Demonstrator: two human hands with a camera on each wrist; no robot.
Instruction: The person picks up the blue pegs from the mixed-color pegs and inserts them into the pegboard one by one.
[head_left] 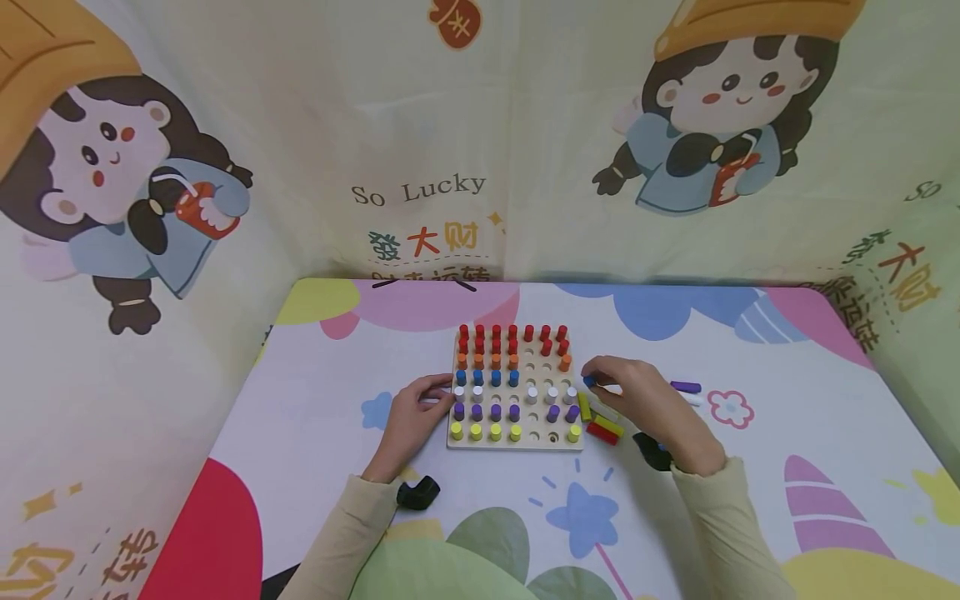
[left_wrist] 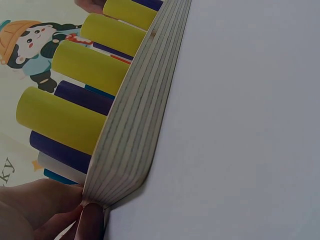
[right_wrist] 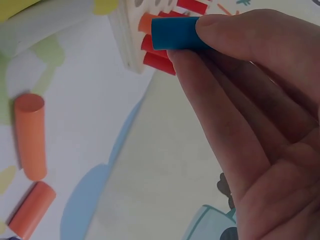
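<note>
A wooden pegboard lies on the table, its pegs standing in rows by colour: red at the back, then orange, blue, white, purple, and yellow pegs at the front. Open holes show right of its middle. My left hand pinches the board's left edge between thumb and fingers. Held up just beyond the board's right side is a blue peg, pinched between the thumb and index finger of my right hand. Below that hand lie loose yellow, white and red pegs.
Further right, a purple peg and a white peg lie partly behind my right hand. An orange peg shows on the table in the right wrist view. A printed curtain hangs behind the table's far edge.
</note>
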